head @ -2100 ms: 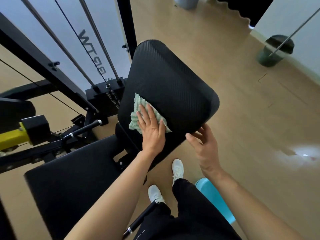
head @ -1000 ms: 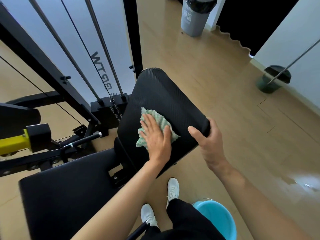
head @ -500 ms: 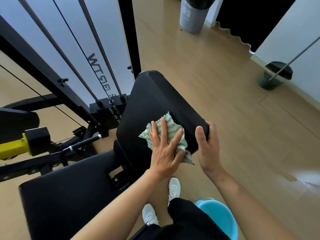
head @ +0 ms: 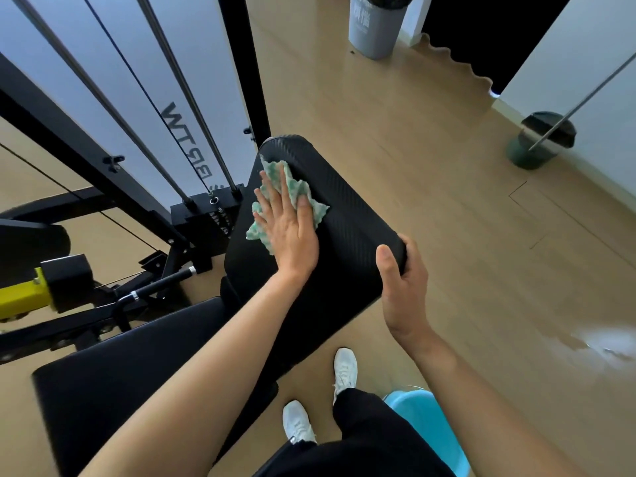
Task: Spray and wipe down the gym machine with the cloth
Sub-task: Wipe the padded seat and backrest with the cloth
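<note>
Left hand (head: 287,228) lay flat, fingers straight, pressing the cloth (head: 287,192) on the pad (head: 344,215) near its far top. Unwiped length ran down toward the person. Right hand (head: 402,284) gripped the pad's near right corner.

A grey waste bin (head: 375,27) stands at the top of the frame on the pale wood floor (head: 430,173), beside a black curtain (head: 481,32). At the right edge, a thin metal pole (head: 585,101) slants over a dark green tub (head: 533,149). A light blue bucket (head: 430,432) sits at the bottom.
</note>
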The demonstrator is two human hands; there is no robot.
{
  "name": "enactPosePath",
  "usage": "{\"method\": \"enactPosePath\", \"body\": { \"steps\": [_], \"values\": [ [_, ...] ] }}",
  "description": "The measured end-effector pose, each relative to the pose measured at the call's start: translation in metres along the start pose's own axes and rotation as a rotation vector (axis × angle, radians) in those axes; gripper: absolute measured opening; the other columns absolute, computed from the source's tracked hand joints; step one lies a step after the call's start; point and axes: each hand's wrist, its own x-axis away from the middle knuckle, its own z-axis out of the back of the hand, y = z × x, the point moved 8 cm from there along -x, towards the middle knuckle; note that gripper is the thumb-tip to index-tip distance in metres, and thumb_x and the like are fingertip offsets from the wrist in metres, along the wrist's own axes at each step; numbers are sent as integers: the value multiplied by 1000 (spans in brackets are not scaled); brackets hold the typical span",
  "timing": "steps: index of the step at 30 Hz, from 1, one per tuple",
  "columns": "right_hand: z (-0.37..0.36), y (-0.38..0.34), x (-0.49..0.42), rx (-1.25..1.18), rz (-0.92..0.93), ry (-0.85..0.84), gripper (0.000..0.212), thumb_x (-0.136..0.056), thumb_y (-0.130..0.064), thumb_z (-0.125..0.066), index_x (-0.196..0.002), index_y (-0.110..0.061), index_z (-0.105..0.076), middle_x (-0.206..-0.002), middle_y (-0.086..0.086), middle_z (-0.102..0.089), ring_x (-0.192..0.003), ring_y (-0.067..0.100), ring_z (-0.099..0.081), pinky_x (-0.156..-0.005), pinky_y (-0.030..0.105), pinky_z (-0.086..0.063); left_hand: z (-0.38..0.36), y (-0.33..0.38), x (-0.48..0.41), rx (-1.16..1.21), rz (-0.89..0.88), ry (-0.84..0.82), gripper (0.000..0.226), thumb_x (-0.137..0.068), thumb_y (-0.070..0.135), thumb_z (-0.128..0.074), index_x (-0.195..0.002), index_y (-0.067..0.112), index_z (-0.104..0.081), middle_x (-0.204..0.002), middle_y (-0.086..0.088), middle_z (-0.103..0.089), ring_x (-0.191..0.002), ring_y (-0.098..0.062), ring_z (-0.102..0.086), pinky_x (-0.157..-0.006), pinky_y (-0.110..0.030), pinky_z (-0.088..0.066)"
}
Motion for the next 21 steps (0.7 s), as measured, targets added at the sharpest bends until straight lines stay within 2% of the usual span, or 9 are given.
{"method": "enactPosePath", "body": {
  "steps": [4,6,11,13,14,16,17,19,21],
  "values": [
    [0,0,-2,-19,-6,2,26,-86,-45,-61,-101,-24,-64,-88,-17,-69,-82,4,-61,-77,18,-50,-20,21,69,-43,-255,-79,61,-107,46,-22,-161,47,6,-175,0,5,-161,-25,15,-127,-62,7],
    [1,-1,-2,-16,-2,9,27,-85,-45,-61,-100,-23,-64,-87,-16,-69,-80,3,-61,-75,18,-50,-29,23,104,-62,-350,-155,61,-108,48,-22,-163,43,3,-175,-3,3,-161,-30,14,-126,-65,3],
    [1,-5,-2,23,-19,-8,28,-86,-47,-60,-102,-24,-64,-89,-17,-71,-82,3,-63,-76,19,-51,-21,18,104,-146,-459,-277,61,-108,56,-7,-164,37,7,-176,-7,-2,-161,-27,14,-128,-62,1],
    [1,-5,-1,64,-57,-26,37,-86,-49,-60,-111,-22,-65,-99,-16,-72,-93,4,-66,-83,25,-54,-17,20,86,-162,-443,-291,62,-108,53,-9,-164,31,6,-176,-6,1,-161,-23,15,-129,-58,4],
    [2,-8,-1,116,-56,-26,44,-86,-49,-59,-120,-22,-64,-110,-16,-71,-103,3,-65,-91,28,-54,-15,23,77,-153,-433,-289,62,-109,48,-11,-164,27,4,-175,-5,3,-161,-22,15,-129,-57,5],
    [4,-26,-2,267,46,-5,55,-87,-47,-59,-135,-23,-58,-127,-14,-62,-121,4,-57,-105,27,-46,-12,31,64,-120,-430,-286,62,-107,40,-15,-165,22,-1,-175,-1,7,-161,-22,14,-129,-55,6],
    [2,-39,-3,354,148,-10,55,-87,-47,-61,-136,-22,-59,-129,-13,-59,-123,7,-54,-106,26,-43,-10,34,60,-113,-433,-294,62,-106,38,-15,-165,21,-3,-175,0,6,-161,-22,14,-129,-55,6],
    [-13,-65,-6,535,361,-74,48,-86,-52,-67,-121,-19,-69,-124,-8,-59,-117,13,-51,-102,25,-40,-5,38,55,-139,-468,-304,64,-106,38,-12,-166,17,-11,-175,-2,1,-162,-25,9,-130,-55,1],
    [-30,-76,-12,662,481,-123,37,-85,-50,-71,-99,-17,-74,-112,-3,-63,-105,16,-52,-93,28,-45,3,41,54,-155,-520,-293,63,-106,36,-13,-165,16,-21,-175,-4,-10,-162,-27,-2,-130,-50,-6]
  ]
}}
